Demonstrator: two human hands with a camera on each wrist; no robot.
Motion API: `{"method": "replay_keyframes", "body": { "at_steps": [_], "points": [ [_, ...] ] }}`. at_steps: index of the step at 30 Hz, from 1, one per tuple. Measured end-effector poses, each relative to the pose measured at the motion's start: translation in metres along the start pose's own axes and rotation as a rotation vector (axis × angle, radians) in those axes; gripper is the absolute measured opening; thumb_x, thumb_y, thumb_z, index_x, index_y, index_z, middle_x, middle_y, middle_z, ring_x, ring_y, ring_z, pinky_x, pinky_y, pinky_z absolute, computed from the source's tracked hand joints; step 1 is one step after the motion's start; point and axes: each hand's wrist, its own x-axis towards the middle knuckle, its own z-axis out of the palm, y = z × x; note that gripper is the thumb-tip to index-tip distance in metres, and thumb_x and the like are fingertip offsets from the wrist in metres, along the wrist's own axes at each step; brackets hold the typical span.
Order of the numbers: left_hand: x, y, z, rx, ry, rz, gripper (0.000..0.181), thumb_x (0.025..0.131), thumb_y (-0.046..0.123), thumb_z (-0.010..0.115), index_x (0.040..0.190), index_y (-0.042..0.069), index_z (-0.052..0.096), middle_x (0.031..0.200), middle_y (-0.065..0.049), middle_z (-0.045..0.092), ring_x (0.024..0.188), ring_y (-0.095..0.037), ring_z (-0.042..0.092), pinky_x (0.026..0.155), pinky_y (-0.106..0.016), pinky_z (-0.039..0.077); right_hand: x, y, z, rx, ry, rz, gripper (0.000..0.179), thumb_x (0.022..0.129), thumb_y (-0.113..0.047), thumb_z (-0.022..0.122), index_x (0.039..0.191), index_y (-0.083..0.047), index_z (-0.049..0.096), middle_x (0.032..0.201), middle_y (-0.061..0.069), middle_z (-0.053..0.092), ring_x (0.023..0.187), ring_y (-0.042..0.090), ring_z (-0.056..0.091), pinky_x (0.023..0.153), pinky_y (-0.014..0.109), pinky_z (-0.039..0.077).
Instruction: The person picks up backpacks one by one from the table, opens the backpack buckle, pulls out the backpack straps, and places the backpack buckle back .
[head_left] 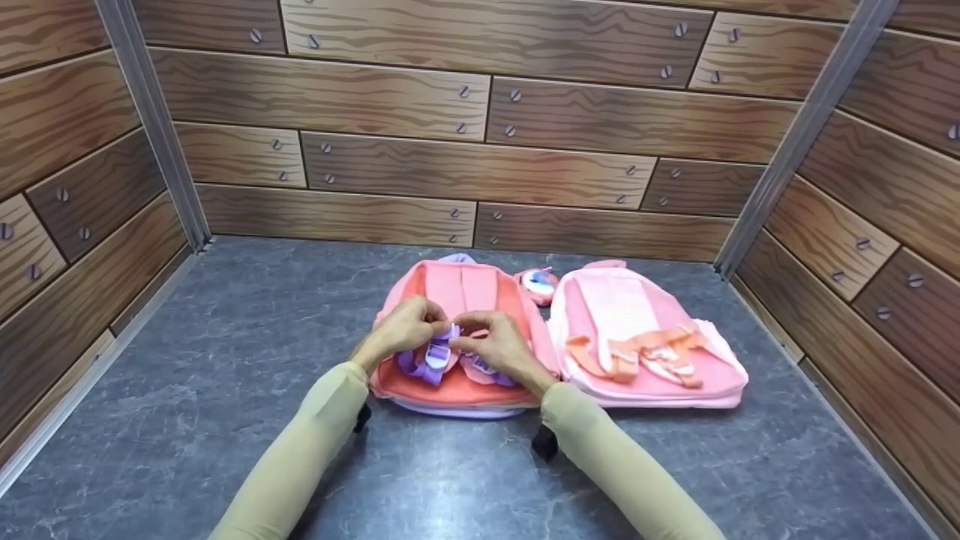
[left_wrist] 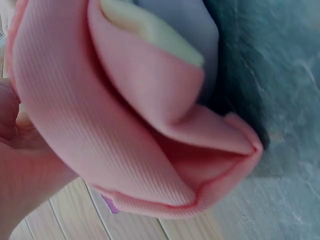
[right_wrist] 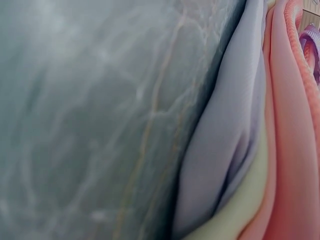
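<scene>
A coral backpack (head_left: 469,281) lies with its back panel and shoulder straps facing up. Over its middle, my left hand (head_left: 405,328) pinches the end of a purple strap (head_left: 429,373) beside a pale buckle (head_left: 437,355). From the other side my right hand (head_left: 501,346) pinches the same strap end between thumb and fingers, close to the left fingertips. In the left wrist view the pink side pocket (left_wrist: 105,130) hides most of the left hand. The right wrist view shows the bag's lilac edge (right_wrist: 220,145), with the right hand out of sight.
A pink backpack (head_left: 622,292) with orange straps (head_left: 622,366) lies directly to the right. A small round pouch (head_left: 538,285) sits between the two bags at the back. Wood-patterned walls (head_left: 480,165) enclose the dark marbled table (head_left: 262,315) on three sides.
</scene>
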Motion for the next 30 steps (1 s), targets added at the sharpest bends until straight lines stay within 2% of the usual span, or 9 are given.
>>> {"method": "replay_keyframes", "body": {
  "at_steps": [3,6,12,18,21,24,30],
  "points": [
    [-0.0012,0.0004,0.0010,-0.034,-0.004,0.001,0.020,0.104,0.005,0.061,0.092,-0.004,0.075,0.066,0.001,0.059,0.043,-0.006,0.050,0.040,-0.020,0.041,-0.0003,-0.0006,-0.0004,-0.010,0.006,0.010,0.029,0.087,-0.004,0.085,0.114,0.003,0.078,0.105,0.015,0.079,0.097,0.029,0.074,0.089,0.038,0.061],
    [-0.0023,-0.0015,0.0006,-0.042,0.010,0.006,0.019,0.103,0.005,0.062,0.096,-0.005,0.076,0.070,0.000,0.062,0.043,-0.006,0.050,0.041,-0.019,0.041,-0.0008,-0.0015,-0.0006,-0.022,0.011,0.032,0.029,0.086,-0.005,0.086,0.114,0.002,0.079,0.106,0.014,0.079,0.097,0.027,0.075,0.088,0.036,0.061],
    [-0.0043,-0.0042,-0.0018,-0.093,0.000,-0.031,0.017,0.103,0.006,0.065,0.103,-0.006,0.077,0.076,-0.003,0.067,0.044,-0.007,0.053,0.041,-0.020,0.043,-0.0009,-0.0028,-0.0008,-0.028,0.012,0.071,0.028,0.087,-0.006,0.086,0.113,0.001,0.080,0.108,0.012,0.079,0.097,0.027,0.076,0.086,0.034,0.061],
    [-0.0047,-0.0053,-0.0028,-0.039,0.045,-0.052,0.015,0.100,0.008,0.069,0.098,-0.003,0.079,0.075,0.002,0.068,0.051,-0.005,0.052,0.049,-0.019,0.041,-0.0008,-0.0033,-0.0016,-0.031,0.025,0.077,0.027,0.087,-0.004,0.086,0.113,0.001,0.080,0.108,0.014,0.079,0.097,0.028,0.075,0.085,0.034,0.061],
    [-0.0053,-0.0054,-0.0017,-0.033,0.053,-0.041,0.014,0.099,0.006,0.069,0.096,-0.004,0.079,0.074,0.003,0.067,0.052,-0.004,0.051,0.050,-0.019,0.041,-0.0013,-0.0038,-0.0017,-0.034,0.024,0.073,0.028,0.087,-0.004,0.085,0.113,0.002,0.079,0.106,0.014,0.079,0.097,0.027,0.075,0.086,0.034,0.061],
    [-0.0057,-0.0045,0.0001,-0.054,0.049,-0.044,0.015,0.099,0.005,0.067,0.095,-0.005,0.078,0.073,0.002,0.066,0.050,-0.005,0.051,0.048,-0.019,0.041,-0.0016,-0.0040,-0.0016,-0.031,0.022,0.070,0.028,0.087,-0.004,0.085,0.114,0.002,0.079,0.104,0.014,0.079,0.096,0.027,0.075,0.085,0.035,0.061],
    [-0.0055,-0.0014,0.0029,-0.103,0.048,-0.097,0.016,0.100,0.005,0.065,0.093,-0.004,0.077,0.070,0.001,0.063,0.045,-0.006,0.050,0.042,-0.019,0.041,-0.0013,-0.0039,-0.0008,-0.018,0.010,0.054,0.027,0.087,-0.004,0.085,0.113,0.002,0.079,0.103,0.014,0.079,0.096,0.026,0.074,0.087,0.036,0.061]
  ]
}}
